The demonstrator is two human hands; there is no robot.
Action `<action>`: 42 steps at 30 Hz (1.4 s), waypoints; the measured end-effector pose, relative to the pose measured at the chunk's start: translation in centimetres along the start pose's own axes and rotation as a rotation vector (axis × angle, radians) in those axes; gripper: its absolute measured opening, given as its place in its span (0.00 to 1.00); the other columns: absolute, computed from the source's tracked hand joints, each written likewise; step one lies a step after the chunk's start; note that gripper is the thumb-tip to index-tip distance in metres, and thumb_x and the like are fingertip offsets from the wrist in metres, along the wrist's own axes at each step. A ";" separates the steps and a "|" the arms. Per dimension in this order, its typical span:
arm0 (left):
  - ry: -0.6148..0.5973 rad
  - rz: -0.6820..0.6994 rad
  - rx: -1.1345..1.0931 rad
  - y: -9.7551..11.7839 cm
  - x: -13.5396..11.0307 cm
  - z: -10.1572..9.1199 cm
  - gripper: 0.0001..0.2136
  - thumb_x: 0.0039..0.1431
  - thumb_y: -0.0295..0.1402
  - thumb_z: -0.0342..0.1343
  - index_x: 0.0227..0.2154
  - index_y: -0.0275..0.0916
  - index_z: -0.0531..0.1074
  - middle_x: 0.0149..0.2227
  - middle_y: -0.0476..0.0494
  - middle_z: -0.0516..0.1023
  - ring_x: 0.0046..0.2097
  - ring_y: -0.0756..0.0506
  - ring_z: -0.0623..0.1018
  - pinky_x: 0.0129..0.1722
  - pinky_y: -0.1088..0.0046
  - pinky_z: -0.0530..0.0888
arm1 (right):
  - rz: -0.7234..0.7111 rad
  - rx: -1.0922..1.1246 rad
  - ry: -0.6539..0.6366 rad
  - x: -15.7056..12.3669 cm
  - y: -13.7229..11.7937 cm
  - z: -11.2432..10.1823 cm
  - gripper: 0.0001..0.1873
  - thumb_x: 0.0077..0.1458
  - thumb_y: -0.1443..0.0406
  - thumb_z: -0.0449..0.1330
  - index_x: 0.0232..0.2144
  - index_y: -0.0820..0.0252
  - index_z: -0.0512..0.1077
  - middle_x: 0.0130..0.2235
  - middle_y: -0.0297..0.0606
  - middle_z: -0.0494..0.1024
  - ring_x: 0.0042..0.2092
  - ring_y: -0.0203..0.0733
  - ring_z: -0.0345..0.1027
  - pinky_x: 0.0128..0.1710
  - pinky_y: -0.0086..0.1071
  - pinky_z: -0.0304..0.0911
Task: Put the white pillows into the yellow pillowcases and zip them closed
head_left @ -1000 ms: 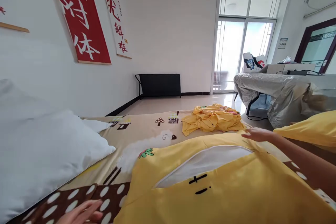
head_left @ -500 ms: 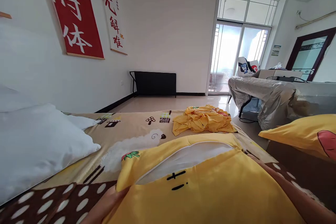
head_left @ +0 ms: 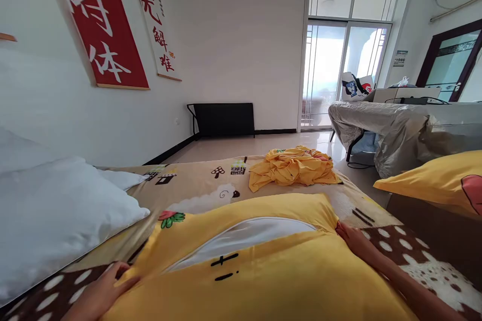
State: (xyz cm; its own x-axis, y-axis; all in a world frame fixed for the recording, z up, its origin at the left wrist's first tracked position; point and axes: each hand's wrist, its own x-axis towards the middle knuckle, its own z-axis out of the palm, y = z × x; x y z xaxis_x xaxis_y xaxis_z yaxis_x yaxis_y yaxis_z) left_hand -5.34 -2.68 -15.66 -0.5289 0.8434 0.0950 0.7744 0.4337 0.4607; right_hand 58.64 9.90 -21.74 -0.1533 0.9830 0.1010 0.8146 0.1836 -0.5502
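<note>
A large pillow in a yellow case (head_left: 271,271) lies on the bed right in front of me, its white filling showing through an open slit. My left hand (head_left: 100,293) grips the pillow's near left corner, fingers curled on the fabric. At the far right corner, my right hand (head_left: 352,241) pinches the edge of the case, its fingers tucked against the yellow cloth.
The bed has a patterned beige and brown sheet (head_left: 196,185). A bare white pillow (head_left: 56,215) lies at the left. A crumpled yellow case (head_left: 293,170) sits at the bed's far end. Another yellow pillow (head_left: 440,180) is at the right, near a covered table (head_left: 395,125).
My right hand came back from the far side of the pillow to its right corner. My left hand moved onto the left corner. The pillow has shifted a little toward me.
</note>
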 end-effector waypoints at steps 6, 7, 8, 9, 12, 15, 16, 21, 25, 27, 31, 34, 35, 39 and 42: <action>0.082 0.271 0.034 6.4 -3.1 -2.1 0.20 0.50 0.48 0.44 0.40 0.43 0.69 0.47 0.43 0.78 0.50 0.36 0.75 0.51 0.62 0.69 | -0.005 -0.367 0.132 0.6 -6.9 -4.5 0.15 0.57 0.63 0.48 0.42 0.63 0.69 0.47 0.51 0.74 0.47 0.51 0.69 0.42 0.38 0.60; 0.019 0.383 0.000 9.6 -4.6 -2.5 0.21 0.53 0.49 0.43 0.43 0.44 0.70 0.51 0.44 0.75 0.53 0.38 0.73 0.53 0.64 0.67 | -0.079 -0.329 0.164 0.4 -9.4 -5.5 0.15 0.58 0.63 0.48 0.44 0.62 0.68 0.48 0.48 0.73 0.48 0.49 0.68 0.43 0.36 0.60; -0.077 0.487 -0.022 12.8 -6.2 -2.6 0.21 0.55 0.49 0.43 0.44 0.46 0.71 0.52 0.47 0.75 0.54 0.39 0.72 0.54 0.67 0.67 | -0.169 -0.267 0.156 0.2 -12.0 -5.9 0.15 0.60 0.63 0.47 0.43 0.60 0.69 0.47 0.45 0.74 0.45 0.45 0.69 0.42 0.34 0.60; -0.184 0.613 -0.032 15.9 -7.8 -2.3 0.20 0.58 0.49 0.42 0.45 0.48 0.71 0.53 0.49 0.74 0.56 0.40 0.71 0.55 0.68 0.66 | -0.273 -0.199 0.104 -0.2 -14.5 -5.8 0.14 0.61 0.62 0.46 0.40 0.59 0.70 0.43 0.41 0.76 0.40 0.42 0.70 0.39 0.32 0.60; -0.504 0.928 -0.029 22.5 -11.2 0.6 0.21 0.64 0.45 0.38 0.55 0.48 0.66 0.59 0.49 0.68 0.60 0.43 0.65 0.61 0.66 0.60 | -0.563 -0.101 -0.063 -1.6 -19.0 -2.5 0.16 0.63 0.61 0.46 0.33 0.58 0.72 0.36 0.37 0.77 0.38 0.38 0.68 0.40 0.30 0.59; -0.607 0.883 -0.043 23.7 -12.2 5.2 0.21 0.65 0.44 0.38 0.49 0.40 0.70 0.51 0.41 0.74 0.52 0.42 0.72 0.55 0.63 0.66 | -0.581 -0.081 -0.131 -2.9 -18.6 2.5 0.16 0.63 0.60 0.48 0.31 0.60 0.73 0.36 0.38 0.77 0.40 0.40 0.68 0.42 0.31 0.59; -0.623 0.845 -0.066 23.3 -12.1 6.4 0.20 0.65 0.44 0.38 0.47 0.39 0.71 0.48 0.41 0.75 0.49 0.42 0.73 0.53 0.63 0.68 | -0.562 -0.053 -0.133 -3.2 -17.9 3.7 0.17 0.64 0.61 0.48 0.33 0.60 0.74 0.38 0.38 0.77 0.41 0.40 0.68 0.44 0.31 0.59; -0.615 0.810 -0.170 20.5 -11.3 7.1 0.19 0.65 0.43 0.38 0.45 0.41 0.70 0.48 0.43 0.75 0.49 0.44 0.72 0.52 0.67 0.68 | -0.480 -0.081 -0.048 -3.8 -14.7 3.7 0.19 0.65 0.59 0.45 0.36 0.60 0.74 0.40 0.39 0.76 0.43 0.40 0.68 0.45 0.31 0.59; -0.477 0.666 -0.033 18.2 -10.9 5.7 0.21 0.64 0.47 0.37 0.38 0.41 0.73 0.43 0.41 0.77 0.47 0.41 0.73 0.49 0.63 0.67 | -0.404 -0.269 -0.031 -4.1 -13.6 1.8 0.25 0.66 0.57 0.41 0.31 0.62 0.74 0.35 0.41 0.76 0.40 0.42 0.69 0.42 0.33 0.59; -0.469 0.587 0.027 17.2 -10.8 5.5 0.22 0.64 0.48 0.36 0.36 0.41 0.73 0.41 0.42 0.77 0.45 0.40 0.74 0.46 0.63 0.68 | -0.418 -0.311 -0.064 -4.2 -13.4 1.6 0.26 0.67 0.57 0.41 0.32 0.62 0.74 0.36 0.41 0.77 0.40 0.43 0.70 0.41 0.33 0.58; -0.510 0.572 0.074 17.0 -10.9 4.7 0.24 0.64 0.48 0.34 0.34 0.41 0.72 0.39 0.42 0.78 0.44 0.40 0.75 0.45 0.63 0.68 | -0.423 -0.354 -0.165 -3.8 -13.8 0.4 0.29 0.66 0.55 0.40 0.29 0.62 0.74 0.33 0.42 0.78 0.37 0.42 0.71 0.38 0.33 0.58; -0.483 0.618 0.290 19.1 -11.5 3.1 0.22 0.65 0.42 0.34 0.34 0.38 0.73 0.37 0.38 0.77 0.42 0.37 0.76 0.44 0.57 0.69 | -0.456 -0.390 -0.250 -3.0 -15.1 -1.7 0.25 0.65 0.57 0.43 0.28 0.62 0.74 0.31 0.42 0.77 0.35 0.42 0.71 0.35 0.32 0.58; -0.429 0.669 0.378 20.3 -11.9 2.5 0.19 0.64 0.37 0.36 0.34 0.37 0.73 0.37 0.36 0.77 0.42 0.36 0.76 0.43 0.55 0.69 | -0.462 -0.413 -0.274 -2.7 -15.7 -2.4 0.22 0.64 0.60 0.45 0.28 0.62 0.74 0.31 0.42 0.77 0.34 0.42 0.71 0.33 0.31 0.57; -0.265 1.114 0.443 26.1 -14.1 2.4 0.13 0.56 0.26 0.41 0.36 0.36 0.71 0.39 0.35 0.75 0.42 0.37 0.74 0.42 0.57 0.71 | -0.450 -0.551 -0.201 -1.1 -19.2 -3.9 0.11 0.57 0.70 0.50 0.31 0.61 0.72 0.33 0.43 0.77 0.34 0.42 0.72 0.30 0.29 0.57; -0.253 1.324 0.348 30.0 -14.9 4.9 0.14 0.60 0.31 0.42 0.39 0.33 0.71 0.41 0.33 0.74 0.44 0.37 0.74 0.45 0.57 0.72 | -0.454 -0.633 -0.060 0.7 -21.2 -3.2 0.13 0.52 0.72 0.55 0.42 0.63 0.70 0.42 0.48 0.75 0.43 0.48 0.71 0.35 0.32 0.62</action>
State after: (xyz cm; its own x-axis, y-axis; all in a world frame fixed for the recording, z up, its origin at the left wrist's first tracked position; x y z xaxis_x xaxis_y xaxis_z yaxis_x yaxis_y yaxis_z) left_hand 27.44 -0.66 -7.62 0.7043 0.7020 0.1057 0.7098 -0.6987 -0.0893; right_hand 43.07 6.70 -7.31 -0.5631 0.8129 0.1484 0.8263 0.5517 0.1134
